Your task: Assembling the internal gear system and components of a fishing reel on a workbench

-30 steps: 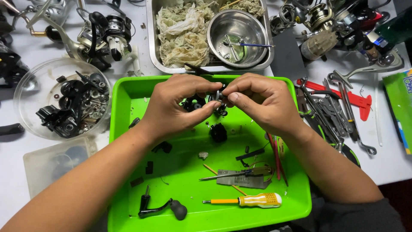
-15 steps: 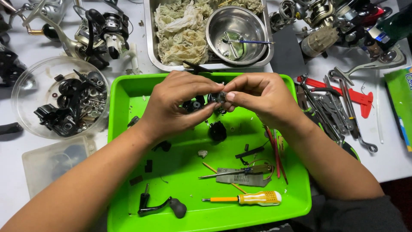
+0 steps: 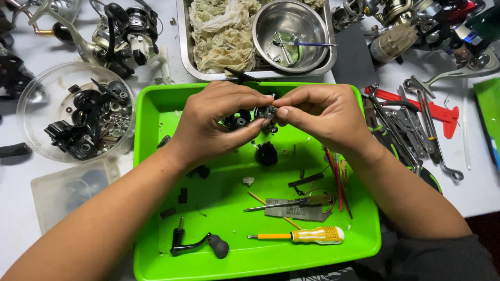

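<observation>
Fingertips of right hand (image 3: 325,117) pinched on small dark reel part (image 3: 266,112), thumb underneath, index on top. Left hand (image 3: 216,122) closed around black reel body (image 3: 237,120), thumb pressed beneath, fingers curled over. Part and body held touching, hands meeting above upper middle of green tray (image 3: 156,112).

Directly below grip, on tray floor: loose black component (image 3: 267,154). Further down: grey flat card (image 3: 289,209) with thin metal pick (image 3: 271,206) lying across, red sticks (image 3: 337,179) at right side, yellow-handled screwdriver (image 3: 304,235) near front edge, black crank handle (image 3: 200,244) at front left.

Behind tray: steel pan (image 3: 183,36) holding crumpled stained rag (image 3: 221,31) and steel bowl (image 3: 289,34). Left of tray: clear round dish (image 3: 31,104) full of black and metal reel pieces, spinning reel (image 3: 125,34) beyond. Right of tray: heap of wrenches and pliers (image 3: 411,130) on white table (image 3: 479,182).
</observation>
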